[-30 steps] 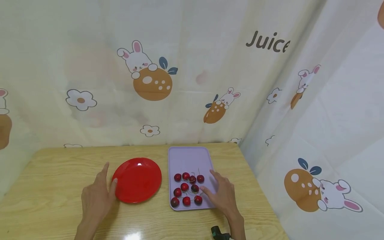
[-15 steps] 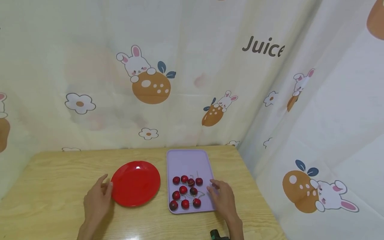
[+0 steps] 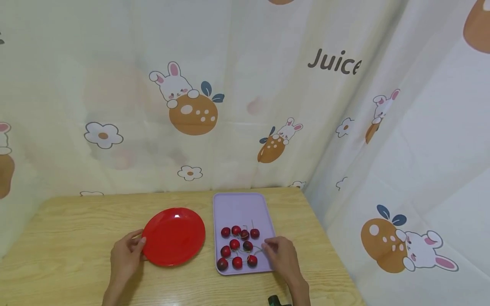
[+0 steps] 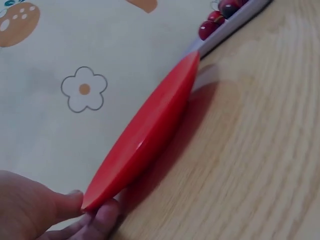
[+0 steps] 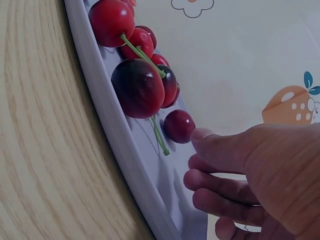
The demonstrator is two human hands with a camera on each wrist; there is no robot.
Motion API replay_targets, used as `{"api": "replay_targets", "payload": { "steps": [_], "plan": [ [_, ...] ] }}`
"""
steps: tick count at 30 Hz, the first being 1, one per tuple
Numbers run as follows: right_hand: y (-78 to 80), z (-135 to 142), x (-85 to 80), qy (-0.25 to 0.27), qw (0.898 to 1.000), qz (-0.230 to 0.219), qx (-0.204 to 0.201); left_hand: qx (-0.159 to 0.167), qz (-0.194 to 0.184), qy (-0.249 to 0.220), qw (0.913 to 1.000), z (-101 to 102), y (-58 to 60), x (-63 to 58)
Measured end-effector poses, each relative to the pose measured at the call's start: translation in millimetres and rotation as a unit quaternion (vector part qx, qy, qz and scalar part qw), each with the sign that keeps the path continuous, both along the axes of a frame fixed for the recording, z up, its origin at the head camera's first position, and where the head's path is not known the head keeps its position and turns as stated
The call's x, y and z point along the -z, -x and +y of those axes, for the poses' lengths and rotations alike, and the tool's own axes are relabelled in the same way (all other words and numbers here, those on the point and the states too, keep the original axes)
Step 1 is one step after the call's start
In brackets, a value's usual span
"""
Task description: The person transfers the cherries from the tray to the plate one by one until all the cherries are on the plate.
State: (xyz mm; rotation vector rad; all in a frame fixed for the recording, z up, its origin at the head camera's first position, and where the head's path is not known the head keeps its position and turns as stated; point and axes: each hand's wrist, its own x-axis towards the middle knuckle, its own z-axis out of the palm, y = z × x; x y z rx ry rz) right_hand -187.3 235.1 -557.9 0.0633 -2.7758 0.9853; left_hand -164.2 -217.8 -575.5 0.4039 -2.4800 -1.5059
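My left hand (image 3: 125,260) pinches the left rim of a round red plate (image 3: 174,237), thumb on top and fingers beneath the edge. In the left wrist view the plate (image 4: 145,132) shows edge-on, close over the wood with its reflection below. My right hand (image 3: 283,257) hovers above the right side of a lilac tray (image 3: 240,208), fingers loosely bent. Several dark red cherries (image 3: 235,244) with green stems lie in the tray's near half. In the right wrist view the thumb tip (image 5: 202,135) overlaps the edge of one cherry (image 5: 179,126); nothing shows between thumb and fingers.
Plate and tray stand side by side on a light wooden table (image 3: 76,229), a narrow strip of wood between them. A printed curtain (image 3: 130,170) hangs behind the table and along its right side. A small dark object (image 3: 274,301) is at my right wrist.
My left hand has moved onto the plate's rim and now grips it. My right hand has drawn its thumb and fingers closer together over the tray's right side. The head view has shifted slightly.
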Motion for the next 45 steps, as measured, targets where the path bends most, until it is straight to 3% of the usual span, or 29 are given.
{"api": "replay_targets", "payload": {
  "steps": [5,10,20,26,38,45],
  "plan": [
    [1.4,-1,-0.1,0.01,0.999,-0.031,-0.024,-0.011,-0.01,-0.066,0.9977,0,-0.7,1.1],
    [1.4,-1,0.9,0.012,0.998,-0.053,-0.039,-0.018,0.008,-0.085,0.9962,1,-3.8,2.5],
    [2.3,-3,4.1,-0.022,0.999,-0.033,-0.027,-0.031,0.046,-0.121,0.9912,2,-5.8,9.8],
    [2.4,-3,4.3,-0.029,0.999,-0.021,-0.022,-0.039,0.049,-0.132,0.9893,2,-4.8,11.7],
    [-1.2,-8,2.6,0.079,0.997,-0.018,-0.013,-0.056,0.026,-0.112,0.9918,4,-7.1,11.3],
    [0.4,-11,1.5,0.092,0.995,-0.03,0.034,-0.054,0.027,-0.128,0.9899,4,-5.3,10.5]
  ]
}}
